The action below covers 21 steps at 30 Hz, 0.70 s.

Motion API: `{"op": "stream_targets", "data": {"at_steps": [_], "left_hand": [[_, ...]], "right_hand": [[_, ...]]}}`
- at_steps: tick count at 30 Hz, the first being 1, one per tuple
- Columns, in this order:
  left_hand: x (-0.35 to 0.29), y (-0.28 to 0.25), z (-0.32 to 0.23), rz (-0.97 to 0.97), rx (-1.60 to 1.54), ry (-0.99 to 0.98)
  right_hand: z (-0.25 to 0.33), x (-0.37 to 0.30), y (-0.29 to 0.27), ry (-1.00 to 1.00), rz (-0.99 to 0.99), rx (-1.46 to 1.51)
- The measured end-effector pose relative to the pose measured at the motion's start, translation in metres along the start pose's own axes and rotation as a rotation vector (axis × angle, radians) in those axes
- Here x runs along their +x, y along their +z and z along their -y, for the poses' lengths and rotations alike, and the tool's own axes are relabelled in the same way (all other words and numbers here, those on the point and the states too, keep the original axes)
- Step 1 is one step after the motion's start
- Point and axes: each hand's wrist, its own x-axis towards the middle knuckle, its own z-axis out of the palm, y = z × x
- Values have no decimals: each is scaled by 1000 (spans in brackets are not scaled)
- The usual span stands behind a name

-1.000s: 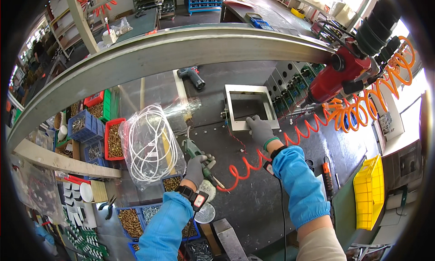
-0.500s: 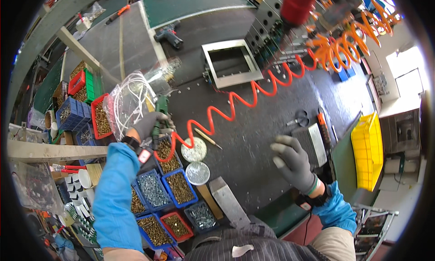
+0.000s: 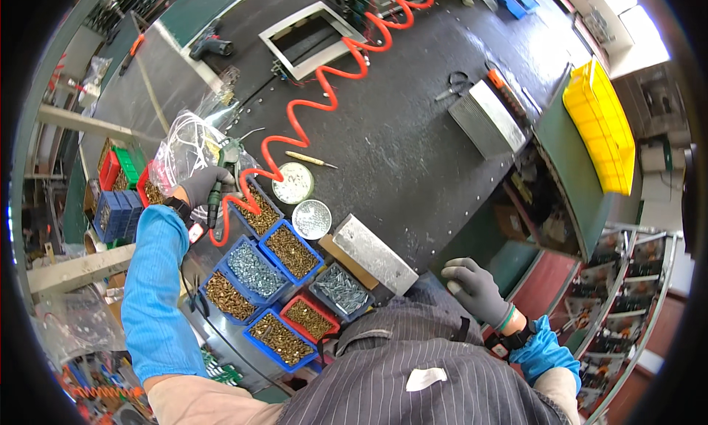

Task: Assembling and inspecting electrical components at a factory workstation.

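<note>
While left hand (image 3: 200,185) fingers clamp green screwdriver (image 3: 221,176) | right hand (image 3: 476,290) fingers apart, well away

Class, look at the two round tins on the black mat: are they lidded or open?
Open. Both round tins show their contents from above, and no lid covers either.

Blue bins of screws (image 3: 254,269) sit near a metal block (image 3: 375,254) and yellow crate (image 3: 601,123).
</note>
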Motion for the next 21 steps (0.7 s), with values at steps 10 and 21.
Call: {"op": "stream_targets", "data": {"at_steps": [10,21], "left_hand": [[-4,1,-10,93,141,-204],[-23,-23,-33,57,277,-345]], "right_hand": [[-9,-46,27,80,-41,29],[-6,-49,38,62,-35,62]]}}
